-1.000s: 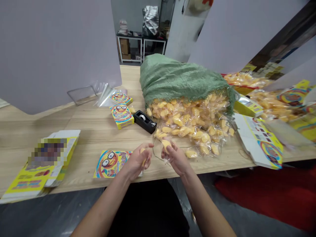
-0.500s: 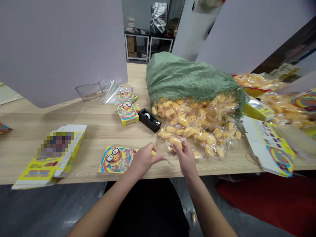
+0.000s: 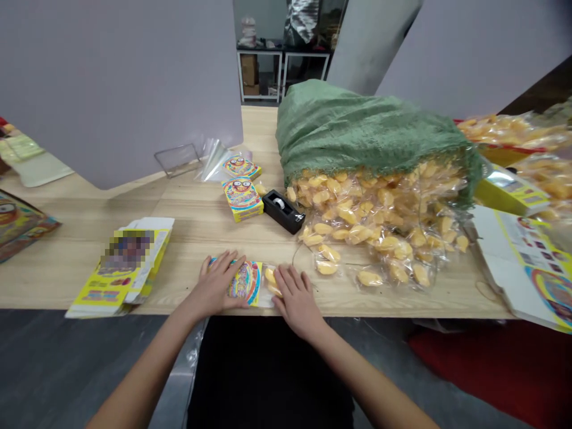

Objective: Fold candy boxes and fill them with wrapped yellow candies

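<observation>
My left hand (image 3: pixel 218 285) lies palm down on a flat printed yellow card or box (image 3: pixel 250 283) near the table's front edge, its fingers spread and the thumb along the near side. It covers the left part of the print. Just to the right, my right hand (image 3: pixel 298 299) rests with fingers stretched over a clear packet holding yellow oval pieces (image 3: pixel 270 279). The packet touches or lies very close to the card's right edge; part of it is hidden under the fingers. Beyond the hands is a black tape dispenser (image 3: pixel 284 212).
A green woven sack (image 3: pixel 370 128) spills a heap of clear-wrapped yellow pieces (image 3: pixel 357 208). Small printed boxes (image 3: pixel 242 199) stand left of the dispenser. Flattened cartons lie at left (image 3: pixel 120 268) and right (image 3: pixel 513 262). A wire stand (image 3: pixel 179 161) is by the grey divider.
Both hands have moved left from the heap's edge. My left hand now lies on the printed card, and my right hand has brought a packet beside it. The view has shifted slightly.
</observation>
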Demonstrator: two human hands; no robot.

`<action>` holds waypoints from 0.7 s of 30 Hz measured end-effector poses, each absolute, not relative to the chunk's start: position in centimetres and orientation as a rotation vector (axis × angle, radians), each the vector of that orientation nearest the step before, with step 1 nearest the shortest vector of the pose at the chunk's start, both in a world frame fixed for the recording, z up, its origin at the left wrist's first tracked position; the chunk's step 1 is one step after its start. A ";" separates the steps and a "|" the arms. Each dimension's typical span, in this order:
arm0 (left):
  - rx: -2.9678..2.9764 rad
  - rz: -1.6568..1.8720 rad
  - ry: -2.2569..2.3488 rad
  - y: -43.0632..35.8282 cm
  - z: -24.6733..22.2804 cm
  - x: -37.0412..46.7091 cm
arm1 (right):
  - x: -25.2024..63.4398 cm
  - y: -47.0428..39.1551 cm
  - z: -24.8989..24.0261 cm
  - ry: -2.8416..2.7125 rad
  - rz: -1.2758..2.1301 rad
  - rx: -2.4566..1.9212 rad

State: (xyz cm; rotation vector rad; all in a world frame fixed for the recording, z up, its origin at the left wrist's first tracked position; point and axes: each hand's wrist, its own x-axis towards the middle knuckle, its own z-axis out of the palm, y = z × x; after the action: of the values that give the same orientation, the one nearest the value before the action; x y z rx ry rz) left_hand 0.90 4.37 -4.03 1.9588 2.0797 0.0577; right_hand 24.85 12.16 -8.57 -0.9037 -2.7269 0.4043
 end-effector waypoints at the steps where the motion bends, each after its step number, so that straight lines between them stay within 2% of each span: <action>1: 1.976 0.078 2.070 4.2 -4.4 0.8 | 24.7 12.3 -8.5 -2.745 0.391 -0.883; 6: 1.985 0.163 2.099 4.4 -5.0 1.3 | 24.2 13.7 -7.4 -2.741 0.534 -0.653; 10: 1.992 0.186 2.103 4.4 -4.8 1.3 | 24.9 13.6 -7.2 -2.403 0.748 -0.953; 14: 1.982 0.221 2.108 4.4 -4.8 1.3 | 24.3 13.6 -7.2 -2.017 1.534 -1.129; 17: 1.975 0.260 2.109 4.4 -5.0 1.6 | 22.0 14.1 -6.5 -1.527 2.095 -1.133; 19: 1.978 0.277 2.112 4.4 -4.9 1.8 | 20.5 14.3 -5.9 -1.312 2.327 -1.084; 21: 1.966 0.283 2.129 4.5 -4.6 2.0 | 19.3 14.2 -5.6 -1.342 2.368 -1.021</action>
State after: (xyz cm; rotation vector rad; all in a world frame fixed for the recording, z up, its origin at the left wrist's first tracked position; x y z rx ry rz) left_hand 1.95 4.54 -4.59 1.9656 2.1285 0.2828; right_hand 19.31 14.21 -5.60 -1.0208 -1.3417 2.3677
